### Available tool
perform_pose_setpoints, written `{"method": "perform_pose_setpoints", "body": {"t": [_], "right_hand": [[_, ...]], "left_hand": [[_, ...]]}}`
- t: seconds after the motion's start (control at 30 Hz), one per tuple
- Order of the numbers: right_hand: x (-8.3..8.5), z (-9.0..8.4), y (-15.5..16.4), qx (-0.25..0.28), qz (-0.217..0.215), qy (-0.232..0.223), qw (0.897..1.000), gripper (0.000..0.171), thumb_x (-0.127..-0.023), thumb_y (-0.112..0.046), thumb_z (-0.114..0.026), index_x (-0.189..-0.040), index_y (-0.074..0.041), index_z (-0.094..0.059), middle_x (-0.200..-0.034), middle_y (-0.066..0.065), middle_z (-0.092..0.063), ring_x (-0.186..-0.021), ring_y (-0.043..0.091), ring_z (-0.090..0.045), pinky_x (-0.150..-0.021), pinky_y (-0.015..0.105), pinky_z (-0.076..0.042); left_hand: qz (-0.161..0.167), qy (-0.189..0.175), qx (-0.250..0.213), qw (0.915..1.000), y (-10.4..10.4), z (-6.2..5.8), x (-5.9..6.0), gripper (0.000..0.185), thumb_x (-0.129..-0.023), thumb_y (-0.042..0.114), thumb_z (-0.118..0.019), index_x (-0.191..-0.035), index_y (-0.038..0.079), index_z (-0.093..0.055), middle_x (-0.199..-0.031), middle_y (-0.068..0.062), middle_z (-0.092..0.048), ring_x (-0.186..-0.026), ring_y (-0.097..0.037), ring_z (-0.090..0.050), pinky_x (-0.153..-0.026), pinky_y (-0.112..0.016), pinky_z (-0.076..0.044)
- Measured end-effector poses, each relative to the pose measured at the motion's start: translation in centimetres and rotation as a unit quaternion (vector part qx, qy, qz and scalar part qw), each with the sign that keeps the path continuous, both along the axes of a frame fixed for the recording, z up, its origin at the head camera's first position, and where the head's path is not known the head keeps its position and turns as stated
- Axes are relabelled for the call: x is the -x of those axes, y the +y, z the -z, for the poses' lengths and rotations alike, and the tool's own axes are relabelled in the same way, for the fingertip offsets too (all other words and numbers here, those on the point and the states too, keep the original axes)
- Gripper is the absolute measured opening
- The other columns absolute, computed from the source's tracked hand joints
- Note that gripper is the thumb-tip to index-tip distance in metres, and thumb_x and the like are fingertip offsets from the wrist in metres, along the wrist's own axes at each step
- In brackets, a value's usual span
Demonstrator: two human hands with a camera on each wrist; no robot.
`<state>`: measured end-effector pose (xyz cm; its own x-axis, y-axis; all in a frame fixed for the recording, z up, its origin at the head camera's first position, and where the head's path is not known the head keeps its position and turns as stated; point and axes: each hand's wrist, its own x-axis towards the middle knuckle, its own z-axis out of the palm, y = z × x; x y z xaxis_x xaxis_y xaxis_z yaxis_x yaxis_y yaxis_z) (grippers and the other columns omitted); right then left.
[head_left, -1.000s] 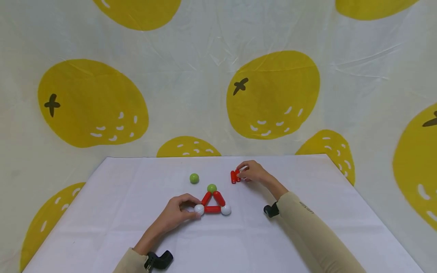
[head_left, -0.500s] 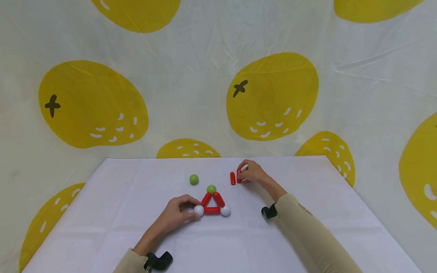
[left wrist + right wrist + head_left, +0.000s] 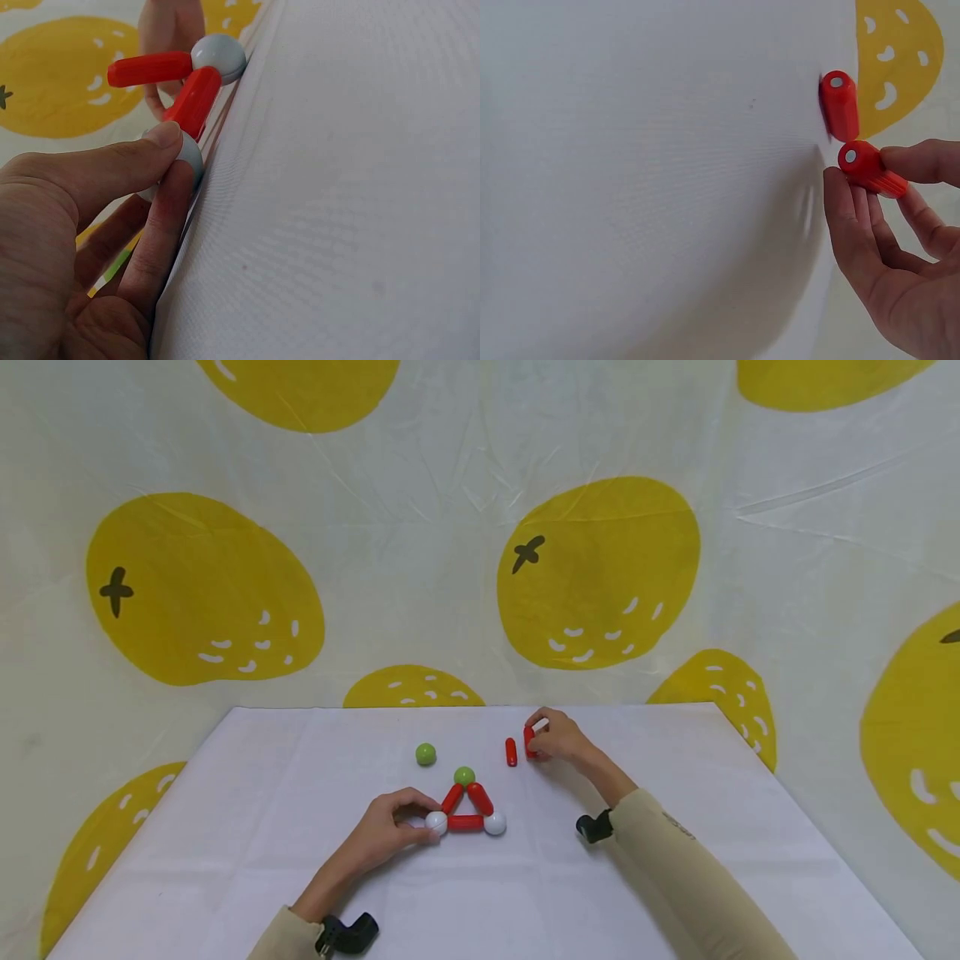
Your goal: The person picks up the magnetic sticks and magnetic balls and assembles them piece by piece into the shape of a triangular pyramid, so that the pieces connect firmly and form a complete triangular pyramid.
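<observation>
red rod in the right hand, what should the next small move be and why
Probably carry the held red rod toward the triangle: the right hand pinches the rod, which is apart from the other loose rod, and the left hand holds the triangle's near-left white ball, seemingly steadying it.

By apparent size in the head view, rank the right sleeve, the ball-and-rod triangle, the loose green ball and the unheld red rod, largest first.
1. Right sleeve
2. Ball-and-rod triangle
3. Loose green ball and unheld red rod: not ranked; the rod looks longer but slimmer, too close to call.
</observation>
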<state>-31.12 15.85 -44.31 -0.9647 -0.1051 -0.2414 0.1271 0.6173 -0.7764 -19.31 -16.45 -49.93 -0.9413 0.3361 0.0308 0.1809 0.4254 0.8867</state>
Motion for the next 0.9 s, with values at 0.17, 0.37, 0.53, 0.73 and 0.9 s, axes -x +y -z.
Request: {"method": "perform_pose_setpoints", "body": {"t": [0.17, 0.37, 0.53, 0.73, 0.9], "right_hand": [[-0.4, -0.6, 0.0, 0.011, -0.011, 0.007, 1.0, 0.039, -0.093, -0.009, -0.069, -0.129, -0.008, -0.056, -0.115, 0.018, -0.065, -0.093, 0.026, -0.066, -0.084, 0.033, -0.062], [-1.1, -1.8, -0.9, 0.019, -0.031, 0.022, 0.999, 0.038, -0.093, -0.008, -0.07, -0.128, -0.009, -0.057, -0.114, 0.017, -0.066, -0.094, 0.026, -0.067, -0.084, 0.033, -0.062], [-1.6, -2.8, -2.2, 0.031, -0.06, 0.042, 0.997, 0.037, -0.092, -0.007, -0.07, -0.128, -0.008, -0.059, -0.114, 0.017, -0.066, -0.098, 0.027, -0.066, -0.084, 0.034, -0.061], [-2.2, -3.2, -3.6, 0.036, -0.103, 0.061, 0.992, 0.037, -0.092, -0.007, -0.07, -0.128, -0.01, -0.06, -0.116, 0.015, -0.067, -0.103, 0.026, -0.063, -0.083, 0.033, -0.06], [-2.5, -3.2, -4.7, 0.045, -0.13, 0.064, 0.988, 0.038, -0.092, -0.006, -0.07, -0.128, -0.01, -0.061, -0.116, 0.014, -0.067, -0.103, 0.025, -0.063, -0.083, 0.04, -0.061]], "left_hand": [[0.006, 0.005, -0.006, 1.0, 0.0, -0.1, 0.0, 0.032, -0.085, 0.026, -0.086, -0.115, 0.023, -0.075, -0.112, 0.004, -0.074, -0.108, -0.013, -0.065, -0.098, -0.025, -0.051], [0.01, 0.011, -0.006, 0.9999, 0.0, 0.0, 0.0, 0.032, -0.085, 0.026, -0.086, -0.115, 0.022, -0.075, -0.113, 0.003, -0.074, -0.109, -0.015, -0.065, -0.097, -0.025, -0.051], [0.006, 0.006, -0.004, 1.0, -0.1, 0.0, 0.0, 0.032, -0.085, 0.026, -0.086, -0.115, 0.023, -0.075, -0.112, 0.004, -0.074, -0.107, -0.011, -0.065, -0.097, -0.024, -0.051], [0.006, 0.0, -0.004, 1.0, 0.0, -0.1, 0.0, 0.032, -0.085, 0.027, -0.086, -0.114, 0.023, -0.075, -0.113, 0.003, -0.074, -0.109, -0.015, -0.064, -0.097, -0.026, -0.051], [0.009, -0.004, -0.004, 0.9999, -0.1, -0.2, 0.1, 0.032, -0.085, 0.028, -0.085, -0.115, 0.025, -0.075, -0.113, 0.005, -0.073, -0.109, -0.015, -0.064, -0.097, -0.025, -0.051]]}}
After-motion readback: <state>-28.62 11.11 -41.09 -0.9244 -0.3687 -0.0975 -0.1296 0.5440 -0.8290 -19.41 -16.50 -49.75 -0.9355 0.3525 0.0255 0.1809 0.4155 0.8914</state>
